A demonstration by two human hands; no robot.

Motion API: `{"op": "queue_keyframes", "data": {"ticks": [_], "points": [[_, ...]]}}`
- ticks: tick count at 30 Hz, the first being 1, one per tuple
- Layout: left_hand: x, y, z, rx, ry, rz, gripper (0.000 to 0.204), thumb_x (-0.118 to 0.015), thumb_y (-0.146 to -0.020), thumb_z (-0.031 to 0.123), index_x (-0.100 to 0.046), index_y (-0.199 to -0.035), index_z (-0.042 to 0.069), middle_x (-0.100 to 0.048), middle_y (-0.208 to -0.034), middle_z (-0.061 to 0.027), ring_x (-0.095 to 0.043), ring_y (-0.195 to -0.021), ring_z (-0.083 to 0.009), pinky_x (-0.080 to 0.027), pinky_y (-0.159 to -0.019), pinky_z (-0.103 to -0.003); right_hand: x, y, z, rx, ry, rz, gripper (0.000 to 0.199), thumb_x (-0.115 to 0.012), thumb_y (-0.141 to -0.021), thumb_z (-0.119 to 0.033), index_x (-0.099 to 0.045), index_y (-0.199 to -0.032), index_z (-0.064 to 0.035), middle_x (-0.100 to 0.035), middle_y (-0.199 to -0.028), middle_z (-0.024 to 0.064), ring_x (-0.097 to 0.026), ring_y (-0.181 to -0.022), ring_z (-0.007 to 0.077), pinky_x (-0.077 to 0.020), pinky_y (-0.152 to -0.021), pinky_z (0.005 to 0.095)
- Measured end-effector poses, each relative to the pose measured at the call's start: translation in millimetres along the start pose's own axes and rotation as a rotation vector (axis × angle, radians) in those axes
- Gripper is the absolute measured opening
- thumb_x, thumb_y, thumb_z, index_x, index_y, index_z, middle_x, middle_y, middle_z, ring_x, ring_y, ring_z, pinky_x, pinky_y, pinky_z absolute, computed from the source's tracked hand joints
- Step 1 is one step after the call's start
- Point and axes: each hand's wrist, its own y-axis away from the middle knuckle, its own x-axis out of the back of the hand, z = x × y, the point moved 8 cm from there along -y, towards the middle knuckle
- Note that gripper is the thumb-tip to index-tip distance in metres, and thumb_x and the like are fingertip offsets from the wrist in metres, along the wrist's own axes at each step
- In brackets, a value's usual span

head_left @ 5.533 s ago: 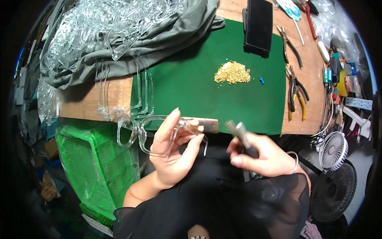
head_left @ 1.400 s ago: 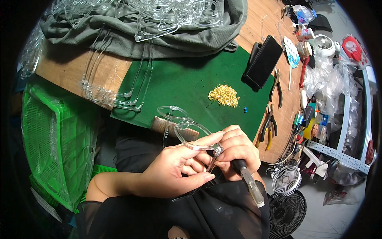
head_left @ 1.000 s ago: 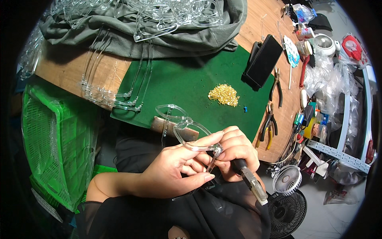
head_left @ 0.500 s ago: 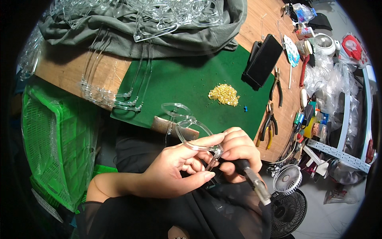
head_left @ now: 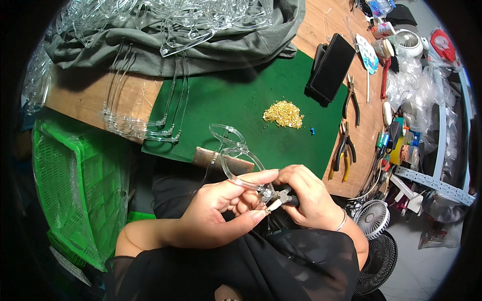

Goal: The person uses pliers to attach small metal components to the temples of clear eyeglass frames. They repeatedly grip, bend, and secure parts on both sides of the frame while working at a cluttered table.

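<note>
Clear spectacle frame and pliers held close over the lap

The left hand (head_left: 216, 208) pinches a clear spectacle frame (head_left: 235, 148) at one hinge corner, thumb and fingers closed around it. That grip probably steadies the corner while leaving it exposed; the lenses' rims point away, out past the table's near edge. The right hand (head_left: 314, 203) is wrapped around black-handled pliers (head_left: 286, 197), their pale-tipped head turned toward the corner; whether it touches is hard to tell.

On the table (head_left: 319, 25), a green mat (head_left: 221, 95) carries a heap of tiny gold pieces (head_left: 283, 114), probably gathered so that single ones are easy to pick out. More clear frames (head_left: 201, 15) lie piled on grey cloth (head_left: 211, 55), which may guard them from scratches. Two spare hand tools (head_left: 344, 150) lie at the right, seemingly within reach.
</note>
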Motion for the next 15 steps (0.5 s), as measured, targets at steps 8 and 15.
{"op": "queue_keyframes", "data": {"ticks": [8,15], "points": [[2,0,4,-0.032,-0.212,-0.014,0.056,-0.059,-0.077,-0.01,-0.039,-0.129,-0.007,-0.06,-0.09,-0.0042,-0.052,-0.072,-0.0026,-0.043,-0.067,-0.017,2,-5,-8,0.051,0.098,-0.021,0.035,-0.069,-0.062,-0.008,-0.051,-0.091,-0.003,-0.052,-0.084,0.0113,-0.052,-0.08,0.0295,-0.0421,-0.074,0.0361],[-3,-1,18,-0.228,-0.36,0.047,0.052,-0.065,-0.075,-0.003,-0.048,-0.125,-0.001,-0.057,-0.086,-0.001,-0.043,-0.06,-0.0013,-0.04,-0.054,-0.016,1,1,-7,0.053,0.241,0.138,0.031,-0.07,-0.057,-0.009,-0.051,-0.081,-0.0045,-0.049,-0.075,0.0085,-0.05,-0.07,0.0261,-0.0387,-0.065,0.0339]]}}
